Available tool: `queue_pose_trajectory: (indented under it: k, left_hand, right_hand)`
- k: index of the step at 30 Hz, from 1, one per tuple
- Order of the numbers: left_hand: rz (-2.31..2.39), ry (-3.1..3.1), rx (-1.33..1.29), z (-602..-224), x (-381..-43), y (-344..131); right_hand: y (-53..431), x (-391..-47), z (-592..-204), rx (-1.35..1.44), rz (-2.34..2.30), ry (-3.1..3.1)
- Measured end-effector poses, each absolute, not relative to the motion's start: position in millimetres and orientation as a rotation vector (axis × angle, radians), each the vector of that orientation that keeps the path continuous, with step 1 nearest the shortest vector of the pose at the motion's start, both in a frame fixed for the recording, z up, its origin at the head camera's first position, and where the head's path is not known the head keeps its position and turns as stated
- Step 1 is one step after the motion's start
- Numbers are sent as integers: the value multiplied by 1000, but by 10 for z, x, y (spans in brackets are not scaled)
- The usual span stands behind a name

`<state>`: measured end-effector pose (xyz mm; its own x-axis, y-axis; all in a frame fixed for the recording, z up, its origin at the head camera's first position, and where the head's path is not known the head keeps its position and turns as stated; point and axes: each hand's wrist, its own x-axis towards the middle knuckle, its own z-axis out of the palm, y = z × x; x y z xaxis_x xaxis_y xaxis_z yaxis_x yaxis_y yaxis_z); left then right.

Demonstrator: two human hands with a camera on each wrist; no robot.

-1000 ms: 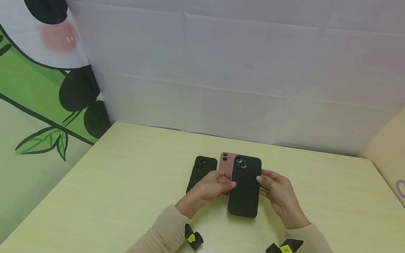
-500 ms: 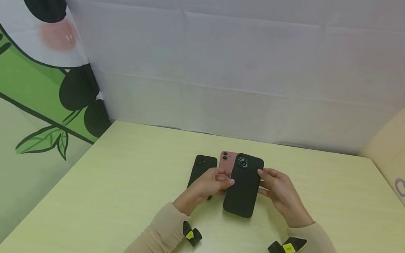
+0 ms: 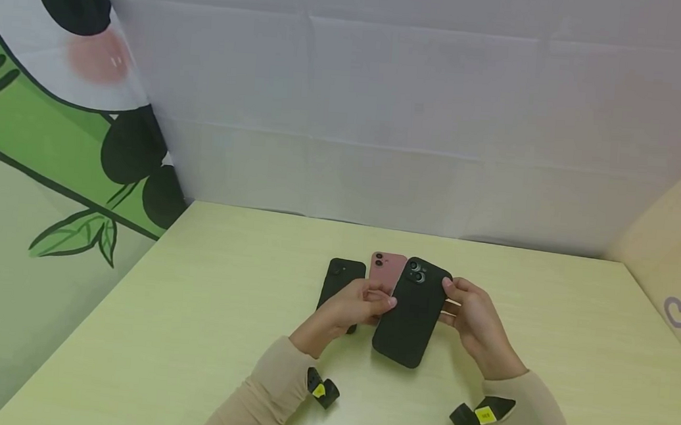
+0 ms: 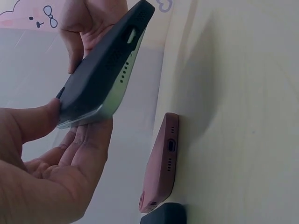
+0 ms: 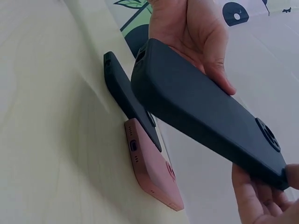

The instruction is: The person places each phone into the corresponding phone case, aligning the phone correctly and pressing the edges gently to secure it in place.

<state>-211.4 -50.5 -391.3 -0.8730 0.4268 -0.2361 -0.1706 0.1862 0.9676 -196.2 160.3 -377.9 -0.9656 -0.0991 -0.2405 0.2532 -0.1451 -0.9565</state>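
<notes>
Both hands hold a phone in a black case (image 3: 410,323) above the table, its back and camera lenses facing up and its top leaning right. My left hand (image 3: 345,308) pinches its left long edge, thumb on the back and fingers beneath. At the upper right corner my right hand (image 3: 475,321) grips it, thumb on top. From the left wrist view, a pale green phone edge (image 4: 122,79) with small speaker holes shows along one side of the black case (image 4: 96,74), not covered by it. The phone's screen side is hidden.
Behind the hands, a phone in a pink case (image 3: 388,268) lies on the pale yellow table (image 3: 191,307). Left of it lies another in a black case (image 3: 340,278), partly covered by my left hand. A pale backdrop (image 3: 382,123) stands along the back edge.
The held phone has turned clockwise, its top swinging right and its bottom left. My right hand has risen slightly with the corner; the left keeps its pinch. The phones on the table stay put.
</notes>
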Motion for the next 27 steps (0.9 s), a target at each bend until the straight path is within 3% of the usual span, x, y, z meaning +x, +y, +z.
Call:
queue_pose_trajectory:
  k: [27]
  left_hand:
    - [1818, 1854, 187, -3896, -2081, -477]
  right_hand:
    - [1621, -1920, -3672, 325, -2534, 1648]
